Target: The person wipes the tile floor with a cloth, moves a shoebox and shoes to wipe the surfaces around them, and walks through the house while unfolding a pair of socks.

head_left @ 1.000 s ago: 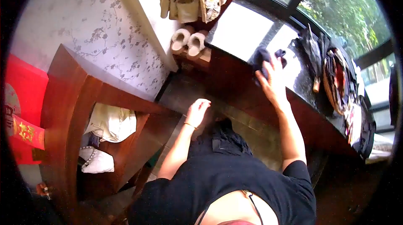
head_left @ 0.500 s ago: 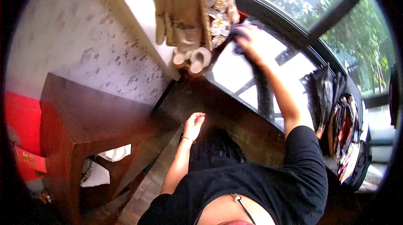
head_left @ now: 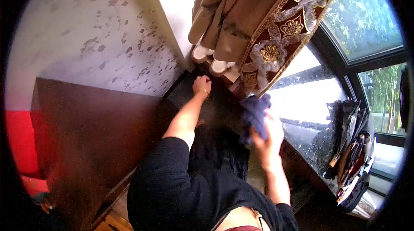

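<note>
My right hand point(head_left: 269, 138) grips a crumpled dark blue cloth point(head_left: 256, 112), held just below the lower tip of the curtain's patterned border point(head_left: 271, 53). My left hand point(head_left: 202, 86) is over the dark wooden ledge point(head_left: 183, 95) near the wall corner; its fingers are curled in and nothing shows in them. Just beyond it, two pale, slipper-like shoes point(head_left: 221, 68) peek out under the hem of a brown curtain point(head_left: 228, 20). Motion blurs the right fingers slightly.
A dark wooden cabinet top point(head_left: 99, 132) lies to the left, beside a flower-patterned wall point(head_left: 108, 45). Folded umbrellas point(head_left: 343, 119) and several bags or papers point(head_left: 355, 162) stand at the right by the window point(head_left: 366, 20). A glossy, sunlit sill point(head_left: 308, 95) runs below the glass.
My right hand has drawn the cloth back from the window side toward my body. My left hand has reached forward to the ledge near the shoes. The view has turned and moved closer to the curtain.
</note>
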Motion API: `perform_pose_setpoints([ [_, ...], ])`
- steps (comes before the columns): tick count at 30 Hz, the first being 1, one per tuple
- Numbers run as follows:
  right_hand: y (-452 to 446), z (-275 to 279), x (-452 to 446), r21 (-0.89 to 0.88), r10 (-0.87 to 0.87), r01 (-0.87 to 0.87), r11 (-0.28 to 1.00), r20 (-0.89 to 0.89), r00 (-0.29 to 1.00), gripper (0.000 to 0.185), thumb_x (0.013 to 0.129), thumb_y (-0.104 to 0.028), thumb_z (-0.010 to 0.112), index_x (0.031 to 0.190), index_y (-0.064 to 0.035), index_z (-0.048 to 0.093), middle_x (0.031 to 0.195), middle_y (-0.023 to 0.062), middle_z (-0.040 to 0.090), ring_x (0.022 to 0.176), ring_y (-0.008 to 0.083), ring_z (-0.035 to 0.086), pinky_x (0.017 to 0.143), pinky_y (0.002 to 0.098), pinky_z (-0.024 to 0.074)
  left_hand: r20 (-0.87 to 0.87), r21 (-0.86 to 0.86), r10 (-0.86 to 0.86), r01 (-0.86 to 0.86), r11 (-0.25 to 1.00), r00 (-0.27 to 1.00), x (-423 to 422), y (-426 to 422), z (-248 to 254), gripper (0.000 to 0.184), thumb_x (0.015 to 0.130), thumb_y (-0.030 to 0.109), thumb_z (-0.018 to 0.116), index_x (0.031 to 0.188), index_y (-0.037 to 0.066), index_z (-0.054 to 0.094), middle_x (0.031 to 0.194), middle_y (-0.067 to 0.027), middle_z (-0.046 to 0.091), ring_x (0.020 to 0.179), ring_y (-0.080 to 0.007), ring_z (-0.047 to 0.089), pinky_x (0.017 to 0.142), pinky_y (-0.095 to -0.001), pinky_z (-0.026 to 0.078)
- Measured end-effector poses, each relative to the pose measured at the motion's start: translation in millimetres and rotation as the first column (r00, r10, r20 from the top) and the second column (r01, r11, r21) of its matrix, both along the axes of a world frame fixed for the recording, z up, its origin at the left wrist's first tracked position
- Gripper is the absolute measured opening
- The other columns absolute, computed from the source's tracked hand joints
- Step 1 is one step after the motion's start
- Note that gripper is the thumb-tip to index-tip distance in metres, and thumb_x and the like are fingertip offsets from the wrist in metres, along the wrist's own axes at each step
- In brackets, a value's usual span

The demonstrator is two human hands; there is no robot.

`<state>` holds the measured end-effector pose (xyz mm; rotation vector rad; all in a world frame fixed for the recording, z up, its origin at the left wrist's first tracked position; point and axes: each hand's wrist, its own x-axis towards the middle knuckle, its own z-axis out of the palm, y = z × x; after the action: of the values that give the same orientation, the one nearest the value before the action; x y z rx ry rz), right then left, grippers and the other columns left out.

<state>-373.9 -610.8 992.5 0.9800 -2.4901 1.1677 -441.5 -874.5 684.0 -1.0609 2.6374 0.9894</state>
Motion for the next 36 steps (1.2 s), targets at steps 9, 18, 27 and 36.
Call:
perform_pose_setpoints([
  [9,-62,-170,12,-0.173,0.398,0.774,0.610,0.911,-0.110,0.049,0.094,-0.040,0.058,0.126,-0.0022,0.057,0.117,0.0072,0.064,0.103,0.0205,0.062,0.092,0.0323,0.0478,-0.113,-0.100,-0.121,0.110,0.989,0.986,-135,-56,-74,0.037,0.079,0.027,0.071,0.108,0.007,0.060,0.111,-0.0143,0.060,0.105,-0.0347,0.057,0.088,-0.0438,0.048],
  [18,-67,-174,28,0.022,0.278,0.762,0.647,0.924,-0.262,0.040,0.091,-0.045,0.063,0.112,-0.0111,0.060,0.082,-0.0029,0.061,0.071,0.0116,0.058,0.061,0.0261,0.0472,-0.077,-0.016,-0.065,0.064,0.998,0.995,-158,-43,-95,0.035,0.081,0.027,0.068,0.107,0.005,0.060,0.108,-0.0142,0.062,0.101,-0.0329,0.058,0.086,-0.0426,0.049],
  [27,-33,-167,64,-0.100,0.325,0.739,0.666,0.931,-0.167,0.042,0.090,-0.044,0.065,0.104,-0.0054,0.060,0.084,0.0000,0.063,0.072,0.0116,0.060,0.069,0.0292,0.0502,-0.498,0.400,0.395,-0.199,0.895,0.772,-1,-13,-43,0.034,0.084,0.027,0.066,0.107,0.003,0.061,0.106,-0.0141,0.063,0.097,-0.0311,0.059,0.084,-0.0415,0.050],
  [36,14,-75,89,-0.423,0.542,0.504,0.753,0.834,-0.109,0.047,0.096,-0.033,0.057,0.130,-0.0010,0.051,0.124,0.0076,0.059,0.108,0.0184,0.058,0.096,0.0325,0.0450,-0.128,0.975,0.866,0.223,0.019,0.484,193,31,123,0.034,0.086,0.028,0.063,0.107,0.001,0.061,0.103,-0.0139,0.064,0.093,-0.0293,0.060,0.082,-0.0403,0.051],
])
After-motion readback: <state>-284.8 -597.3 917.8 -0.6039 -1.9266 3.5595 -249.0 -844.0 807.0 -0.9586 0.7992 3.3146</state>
